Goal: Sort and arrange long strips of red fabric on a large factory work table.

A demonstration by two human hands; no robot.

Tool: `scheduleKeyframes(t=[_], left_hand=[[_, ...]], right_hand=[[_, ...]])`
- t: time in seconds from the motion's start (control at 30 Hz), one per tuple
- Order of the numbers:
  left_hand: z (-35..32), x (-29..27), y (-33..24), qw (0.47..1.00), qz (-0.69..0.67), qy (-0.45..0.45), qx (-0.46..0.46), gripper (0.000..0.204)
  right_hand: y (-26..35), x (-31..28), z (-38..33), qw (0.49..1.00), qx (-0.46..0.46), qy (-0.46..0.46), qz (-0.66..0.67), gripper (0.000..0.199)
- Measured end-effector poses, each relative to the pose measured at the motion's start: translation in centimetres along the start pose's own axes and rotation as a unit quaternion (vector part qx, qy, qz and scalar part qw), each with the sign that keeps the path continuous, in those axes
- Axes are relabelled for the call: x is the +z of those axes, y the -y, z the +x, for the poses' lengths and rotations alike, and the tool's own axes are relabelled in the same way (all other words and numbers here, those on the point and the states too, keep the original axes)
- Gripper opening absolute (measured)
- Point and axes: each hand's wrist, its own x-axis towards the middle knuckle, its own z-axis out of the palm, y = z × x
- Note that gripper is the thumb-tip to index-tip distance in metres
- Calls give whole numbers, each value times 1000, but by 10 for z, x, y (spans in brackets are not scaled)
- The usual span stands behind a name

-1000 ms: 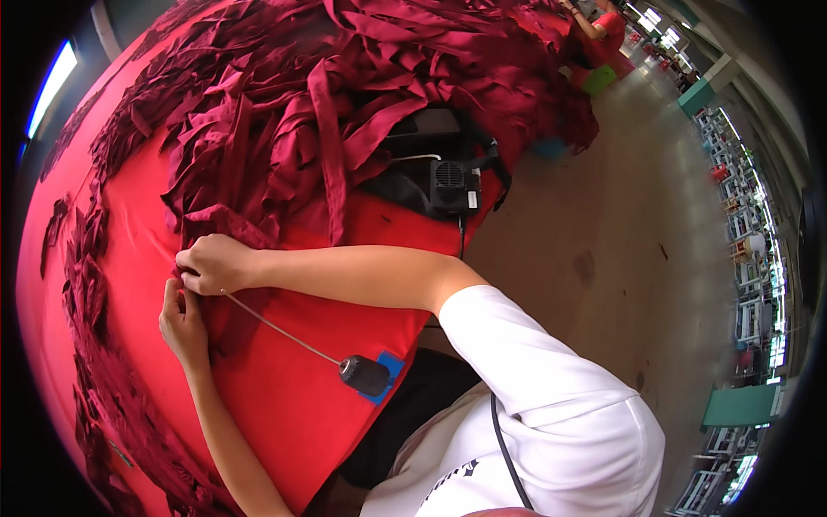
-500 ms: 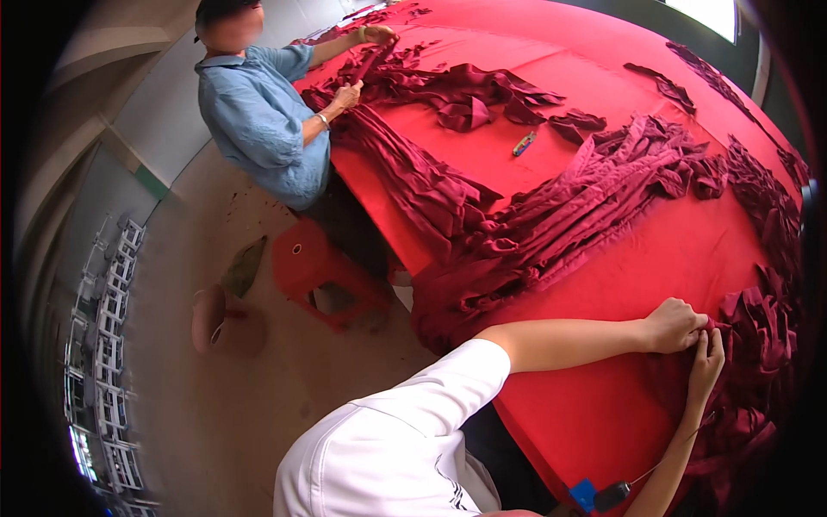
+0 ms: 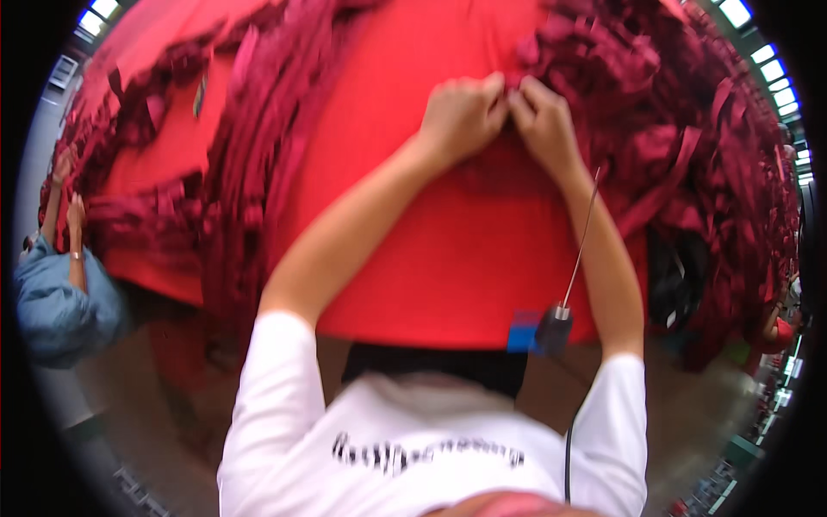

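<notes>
A: Surroundings first?

B: Red-covered counter [image 3: 482, 276] fills the middle. Heaps of dark red fabric strips [image 3: 689, 129] pile up from 12 to 3 o'clock, right against the hands. Another ridge of bunched maroon cloth [image 3: 250, 198] runs from 11 down to 8 o'clock. A small dark object [image 3: 200, 93] lies on the red cover at 10 o'clock, too blurred to identify.

A: Anything in the way?

B: A thin metal rod [image 3: 581, 237] slants along the right forearm, ending in a dark handle [image 3: 553, 329] beside a blue tag [image 3: 523, 331] at the near counter edge, about 5 o'clock. A black cable [image 3: 568, 452] drops from it over the white shirt. A black machine [image 3: 676, 280] sits half buried under strips at 3 o'clock.

A: Other people?

B: A co-worker in a blue shirt [image 3: 56, 306] at 9 o'clock, their hands on the cloth at the far left edge.

A: The hands?

B: Left hand [image 3: 461, 116] and right hand [image 3: 543, 125] meet at 12 o'clock, almost touching. Fingers of both are curled closed, pinching a strip end [image 3: 510, 82] between them.

A: How does the strip look?

B: Dark maroon, narrow, crumpled, at the edge of the big heap. Motion blur hides the finer detail.
</notes>
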Motion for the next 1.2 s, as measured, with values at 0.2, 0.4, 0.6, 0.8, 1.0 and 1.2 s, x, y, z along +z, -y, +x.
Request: scheduleKeyframes(t=[0.2, 0.4, 0.6, 0.8, 1.0, 1.2], left_hand=[[11, 8, 6, 1000, -6, 18, -7, 24], [-15, 7, -7, 995, -22, 75, -57, 24], [-14, 7, -6, 994, -24, 82, -62, 23], [-13, 5, -8, 993, -24, 91, -73, 24], [-9, 8, -10, 992, -25, 82, -91, 35], [-9, 4, -6, 988, -39, 97, -118, 46]], right_hand=[[-11, 0, 8, 1000, 12, -14, 9, 22], [-6, 0, -19, 998, 64, -2, 27, 20], [-12, 6, -21, 998, 22, -42, 35, 20], [-7, 2, -22, 996, 78, -7, 51, 18], [-26, 2, -20, 965, 138, -10, 223, 15], [-7, -10, -18, 922, 199, 46, 329, 25]])
